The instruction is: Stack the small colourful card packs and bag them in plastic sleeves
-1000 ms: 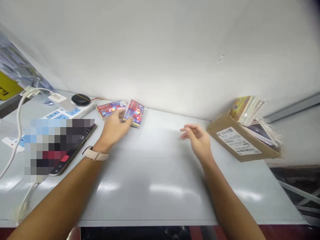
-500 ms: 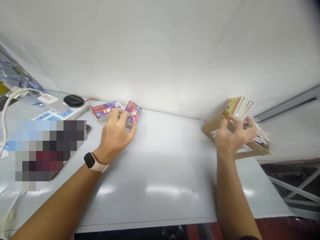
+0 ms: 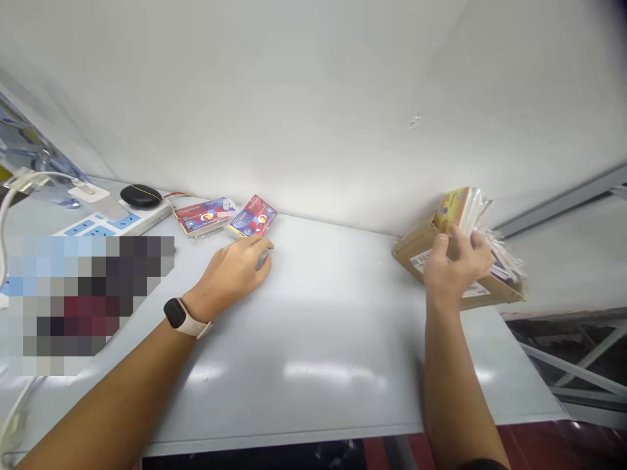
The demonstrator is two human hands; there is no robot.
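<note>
My left hand (image 3: 232, 271), wearing a watch (image 3: 175, 313), is just in front of a red-and-blue pack of cards (image 3: 255, 217) in clear wrap. Its fingers are bent, with a gap to the thumb and nothing held. Beside that pack, to the left, lies another red-and-blue card stack (image 3: 206, 217). On the right, my right hand (image 3: 455, 264) is over the front rim of a cardboard box (image 3: 414, 251), fingers apart. The fingertips are at the wrapped packs standing inside; contact is unclear. A yellow pack (image 3: 451, 207) stands at the box's left end.
A white power strip (image 3: 151, 215) with a plugged-in charger (image 3: 100, 201) and a black round case (image 3: 141, 196) sit at the left. A blurred-out area covers the table's left side. The wall (image 3: 333, 117) runs behind the grey table (image 3: 323, 326).
My left hand has let go of the right-hand card pack and drawn back toward me; the pack lies by the other stack. My right hand has shifted slightly left over the box.
</note>
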